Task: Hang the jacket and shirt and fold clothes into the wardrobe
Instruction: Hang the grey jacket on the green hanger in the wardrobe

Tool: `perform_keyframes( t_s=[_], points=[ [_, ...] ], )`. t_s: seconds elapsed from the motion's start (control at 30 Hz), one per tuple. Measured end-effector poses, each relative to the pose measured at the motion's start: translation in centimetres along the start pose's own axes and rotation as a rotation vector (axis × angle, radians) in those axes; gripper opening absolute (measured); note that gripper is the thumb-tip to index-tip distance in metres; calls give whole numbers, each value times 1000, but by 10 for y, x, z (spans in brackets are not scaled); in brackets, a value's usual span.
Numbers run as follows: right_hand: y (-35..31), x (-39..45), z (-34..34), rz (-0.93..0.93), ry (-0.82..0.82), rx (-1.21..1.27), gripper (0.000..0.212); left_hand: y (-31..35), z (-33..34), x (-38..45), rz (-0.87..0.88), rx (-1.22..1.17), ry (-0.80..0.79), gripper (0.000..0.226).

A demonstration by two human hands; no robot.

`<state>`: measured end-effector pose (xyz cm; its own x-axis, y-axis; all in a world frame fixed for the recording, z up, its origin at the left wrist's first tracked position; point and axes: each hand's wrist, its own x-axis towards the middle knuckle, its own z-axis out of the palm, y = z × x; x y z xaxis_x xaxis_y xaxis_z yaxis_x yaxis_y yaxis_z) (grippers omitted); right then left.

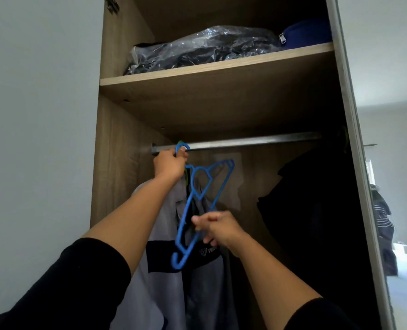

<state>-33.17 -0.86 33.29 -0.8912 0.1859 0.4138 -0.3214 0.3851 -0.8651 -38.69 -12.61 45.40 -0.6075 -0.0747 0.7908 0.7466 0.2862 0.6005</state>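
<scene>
- Two hands up inside wardrobe [116, 129], both w/ black sleeves.
- Left hand [169, 164] at 10 o'clock, fingers curled round blue hanger hook [182, 148] on metal rail [245, 142].
- Right hand [215, 228] at 6 o'clock, fingers pinching blue hanger [198, 198], tilted, hanging off the hook.
- Grey shirt [164, 270] hangs below left hand.
- Dark jacket [316, 198] at 3 o'clock on the rail.
- Plastic-wrapped dark clothes [197, 48] on top shelf [221, 67], 12 o'clock.

Left hand [168, 164] grips blue plastic hanger hook [182, 148] at metal wardrobe rail [245, 141]; right hand [218, 228] pinches lower arm of blue plastic hanger [197, 203]. Grey-and-navy jacket [164, 270] hangs behind. Plastic-wrapped dark clothes [197, 50] on wooden shelf [216, 67].
</scene>
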Motion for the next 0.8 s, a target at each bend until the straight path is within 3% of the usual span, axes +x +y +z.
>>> perform_keyframes(
  t_s=[0.07,0.1,0.17,0.27,0.37,0.5,0.7,0.8],
  points=[
    [-4,-3,-6,-154,277,-113,11,-1,-1,-3,-19,-81,-20,31],
    [-5,-5,-9,-222,398,-274,23,-1,-3,-6,-28,-104,-41,30],
    [-6,-11,-15,-302,487,-584,48,1,-7,-12,-52,-135,-61,33],
    [-10,-18,-15,-332,384,-765,58,8,-14,-24,-104,-239,-54,38],
    [-7,-22,-9,-315,306,-838,51,18,-26,-36,-160,-330,-78,37],
    [-3,-31,-3,-335,328,-764,32,30,-45,-51,-177,-373,-124,36],
    [-10,-40,3,-480,237,-495,22,52,-95,-85,-129,-17,-207,29],
    [-16,-47,3,-507,215,-430,22,61,-125,-111,-87,343,-251,22]
  ],
)
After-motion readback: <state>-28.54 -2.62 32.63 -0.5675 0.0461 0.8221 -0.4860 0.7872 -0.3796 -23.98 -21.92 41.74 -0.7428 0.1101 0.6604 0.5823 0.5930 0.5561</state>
